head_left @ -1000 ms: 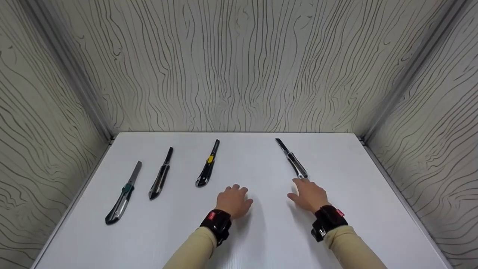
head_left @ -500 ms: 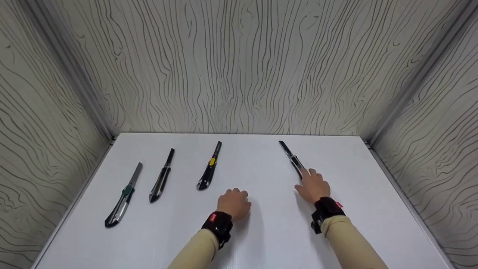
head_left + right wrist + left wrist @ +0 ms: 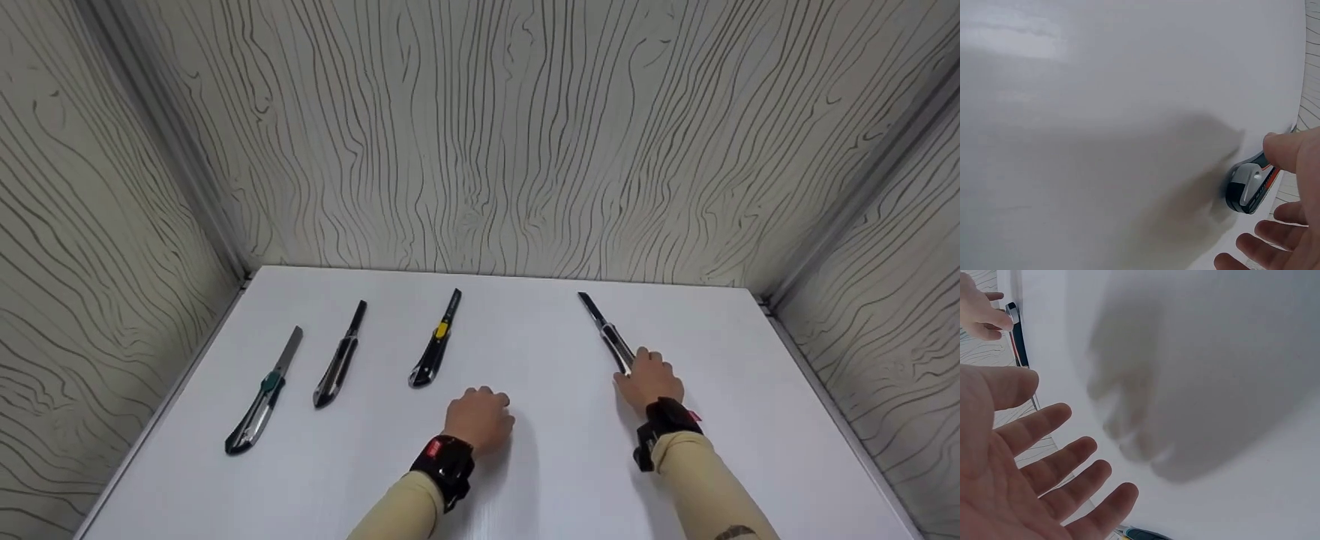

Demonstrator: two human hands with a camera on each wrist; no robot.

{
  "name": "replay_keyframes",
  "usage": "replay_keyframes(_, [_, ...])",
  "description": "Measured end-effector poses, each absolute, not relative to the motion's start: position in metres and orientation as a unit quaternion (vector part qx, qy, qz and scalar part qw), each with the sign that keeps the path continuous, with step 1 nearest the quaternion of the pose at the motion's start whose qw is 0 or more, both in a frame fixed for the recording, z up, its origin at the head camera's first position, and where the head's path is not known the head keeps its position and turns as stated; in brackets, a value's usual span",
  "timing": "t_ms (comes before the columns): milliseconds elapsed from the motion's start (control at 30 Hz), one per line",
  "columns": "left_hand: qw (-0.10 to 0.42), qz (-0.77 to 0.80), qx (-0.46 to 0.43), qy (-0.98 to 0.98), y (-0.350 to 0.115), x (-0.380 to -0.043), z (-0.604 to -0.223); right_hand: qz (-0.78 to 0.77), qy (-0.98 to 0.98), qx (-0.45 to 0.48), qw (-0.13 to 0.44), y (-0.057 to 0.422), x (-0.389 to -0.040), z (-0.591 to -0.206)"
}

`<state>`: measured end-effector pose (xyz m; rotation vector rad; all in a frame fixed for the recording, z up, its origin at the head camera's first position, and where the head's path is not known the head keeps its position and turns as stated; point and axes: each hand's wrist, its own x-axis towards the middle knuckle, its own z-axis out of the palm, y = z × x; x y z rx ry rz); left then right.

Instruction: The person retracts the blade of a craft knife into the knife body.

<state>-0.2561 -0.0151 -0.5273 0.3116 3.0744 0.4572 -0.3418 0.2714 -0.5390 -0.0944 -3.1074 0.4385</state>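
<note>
My right hand point(image 3: 651, 379) is at the near end of a silver and black utility knife point(image 3: 616, 346) on the right of the table. In the right wrist view the thumb point(image 3: 1283, 149) lies along one side of the knife's handle point(image 3: 1252, 185), which has an orange-red stripe, and the bent fingers are on the other side. The dark blade points to the back wall. My left hand point(image 3: 480, 421) hovers low over the middle of the table, holding nothing. Its fingers point(image 3: 1078, 489) are spread and slightly bent in the left wrist view, above their shadow.
Left of my hands lie a black utility knife with a yellow slider point(image 3: 433, 349), a black and silver one point(image 3: 337, 367) and one with a green slider point(image 3: 259, 409), all with blades out. Wood-patterned walls point(image 3: 480, 150) enclose the white table point(image 3: 562, 480) at the back and sides.
My right hand has moved forward from the near tip of the knife onto its handle. The left hand's fingers have drawn in a little. The knives keep their places; the head view has shifted slightly.
</note>
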Motion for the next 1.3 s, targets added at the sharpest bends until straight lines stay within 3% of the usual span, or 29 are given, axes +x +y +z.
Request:
replay_keyframes(833, [-0.015,0.121,0.108,0.987,-0.019,-0.257,-0.532,0.136,-0.989,-0.039,0.035,0.270,-0.349,-0.549])
replay_keyframes(1300, [-0.017,0.133,0.105,0.985,-0.022,-0.257,-0.533,0.161,-0.985,-0.062,0.008,0.269,-0.353,-0.548])
